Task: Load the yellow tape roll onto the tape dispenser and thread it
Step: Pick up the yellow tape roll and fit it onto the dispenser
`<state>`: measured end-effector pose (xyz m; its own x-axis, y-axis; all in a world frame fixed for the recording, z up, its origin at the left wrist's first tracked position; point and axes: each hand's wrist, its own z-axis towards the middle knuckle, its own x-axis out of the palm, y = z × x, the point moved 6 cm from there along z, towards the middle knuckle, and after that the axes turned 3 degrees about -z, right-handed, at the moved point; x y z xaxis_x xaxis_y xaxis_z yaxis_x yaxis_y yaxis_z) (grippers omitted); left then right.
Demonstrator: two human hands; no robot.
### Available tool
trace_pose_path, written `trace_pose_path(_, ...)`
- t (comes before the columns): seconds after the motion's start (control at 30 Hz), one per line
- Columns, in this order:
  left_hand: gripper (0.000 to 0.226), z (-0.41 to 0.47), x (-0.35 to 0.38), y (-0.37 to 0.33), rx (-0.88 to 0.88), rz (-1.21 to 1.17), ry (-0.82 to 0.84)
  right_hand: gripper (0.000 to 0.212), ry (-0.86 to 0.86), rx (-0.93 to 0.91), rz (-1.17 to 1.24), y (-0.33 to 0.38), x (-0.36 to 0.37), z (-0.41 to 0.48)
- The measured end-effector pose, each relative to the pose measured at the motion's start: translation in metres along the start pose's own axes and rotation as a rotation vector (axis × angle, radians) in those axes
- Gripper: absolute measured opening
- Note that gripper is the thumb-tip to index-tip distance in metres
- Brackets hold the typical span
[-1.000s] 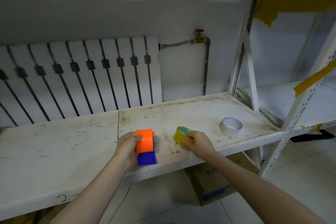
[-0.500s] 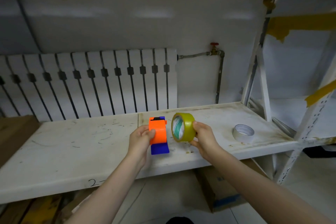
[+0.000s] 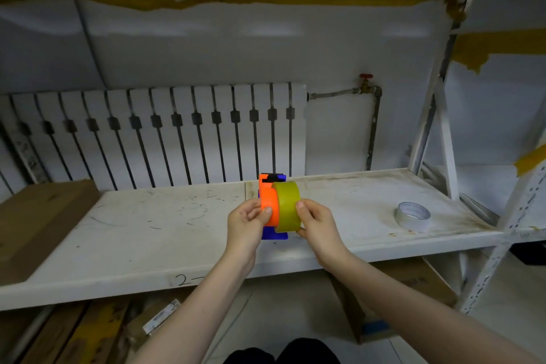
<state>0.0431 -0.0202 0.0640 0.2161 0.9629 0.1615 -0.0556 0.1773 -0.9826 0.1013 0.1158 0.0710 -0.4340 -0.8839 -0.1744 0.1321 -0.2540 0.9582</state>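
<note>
My left hand (image 3: 247, 223) grips the orange and blue tape dispenser (image 3: 268, 204), held upright above the white shelf (image 3: 165, 233). My right hand (image 3: 317, 224) holds the yellow tape roll (image 3: 288, 205) on edge, pressed flat against the dispenser's right side. The roll's rim faces me, so its core and the dispenser's hub are hidden. The blue lower part of the dispenser shows below my fingers.
A white tape roll (image 3: 413, 216) lies flat on the shelf to the right. A cardboard sheet (image 3: 35, 224) rests on the shelf's left end. A radiator (image 3: 165, 136) stands behind. Shelf posts (image 3: 443, 139) rise on the right. Boxes sit under the shelf.
Both hands lifted off the shelf. The yellow roll turned upright and moved left until it met the dispenser's side. The view tilted upward.
</note>
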Motion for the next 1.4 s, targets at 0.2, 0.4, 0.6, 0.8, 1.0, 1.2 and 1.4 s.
trace_pose_path(0.2, 0.038, -0.005, -0.007, 0.004, -0.029, -0.05, 0.011, 0.028, 0.032, -0.109, -0.202, -0.001, 0.01, -0.002)
trace_pose_path(0.4, 0.028, -0.006, -0.011, 0.008, -0.071, -0.056, 0.0, 0.03, 0.088, -0.091, -0.256, -0.008, 0.02, -0.006)
trace_pose_path(0.6, 0.014, -0.009, -0.007, 0.003, -0.099, -0.108, 0.046, 0.037, 0.137, -0.12, -0.344, -0.009, 0.029, -0.01)
trace_pose_path(0.8, 0.014, -0.007, -0.012, 0.007, -0.088, -0.117, 0.043, 0.048, 0.293, -0.207, -0.468, -0.008, 0.036, -0.013)
trace_pose_path(1.0, 0.015, -0.005, -0.014, 0.014, -0.132, -0.131, 0.013, 0.042, 0.36, -0.241, -0.6, -0.004, 0.036, -0.008)
trace_pose_path(1.2, 0.015, -0.002, -0.011, 0.007, -0.143, -0.107, 0.014, 0.031, 0.498, 0.071, 0.22, -0.017, 0.038, -0.019)
trace_pose_path(1.4, 0.033, 0.011, -0.008, 0.002, -0.141, -0.117, 0.015, 0.039, 0.054, 0.156, 0.123, -0.03, 0.005, 0.0)
